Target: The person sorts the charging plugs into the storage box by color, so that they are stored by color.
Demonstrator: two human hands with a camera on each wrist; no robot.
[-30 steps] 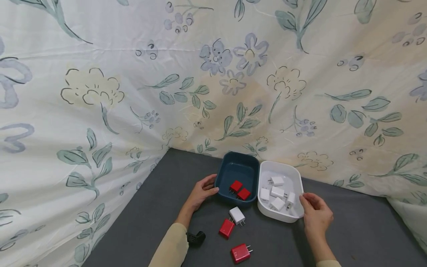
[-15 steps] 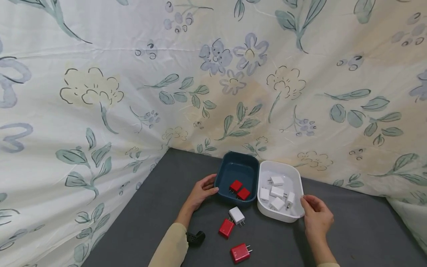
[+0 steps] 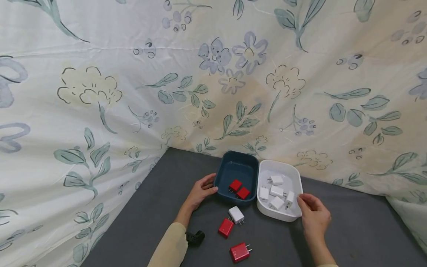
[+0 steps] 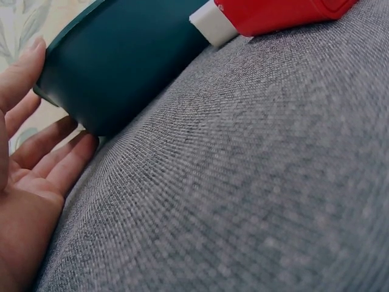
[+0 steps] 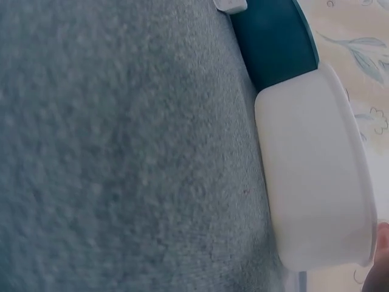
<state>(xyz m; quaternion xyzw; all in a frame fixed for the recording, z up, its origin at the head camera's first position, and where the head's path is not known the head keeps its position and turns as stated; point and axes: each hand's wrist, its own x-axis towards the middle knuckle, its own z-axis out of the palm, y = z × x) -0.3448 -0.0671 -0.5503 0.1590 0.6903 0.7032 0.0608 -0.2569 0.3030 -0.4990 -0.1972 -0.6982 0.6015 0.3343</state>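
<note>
My left hand [image 3: 199, 192] is against the left side of a dark blue bin [image 3: 233, 168]. In the left wrist view, its thumb is at the rim and the fairly straight fingers [image 4: 72, 161] reach the lower wall. Two red plug-in chargers [image 3: 235, 185] lie inside this bin. Beside it, touching, stands a white bin [image 3: 277, 215] with several white chargers [image 3: 276, 191]. My right hand [image 3: 315, 215] holds its right rim between thumb and curled fingers. The right wrist view shows only a bit of that hand, beside the white bin's wall [image 5: 313, 170].
In front of the bins, a white charger [image 3: 236, 215] lies against a red charger [image 3: 226, 227]. Another red charger [image 3: 240, 253] is nearer the front. A black object [image 3: 195, 238] sits by the left sleeve [image 3: 170, 244]. A floral curtain [image 3: 213, 92] hangs behind the grey surface [image 3: 143, 215].
My right hand and the white bin's right edge have shifted very slightly left. My left hand keeps its place at the blue bin, and the chargers lie as before.
</note>
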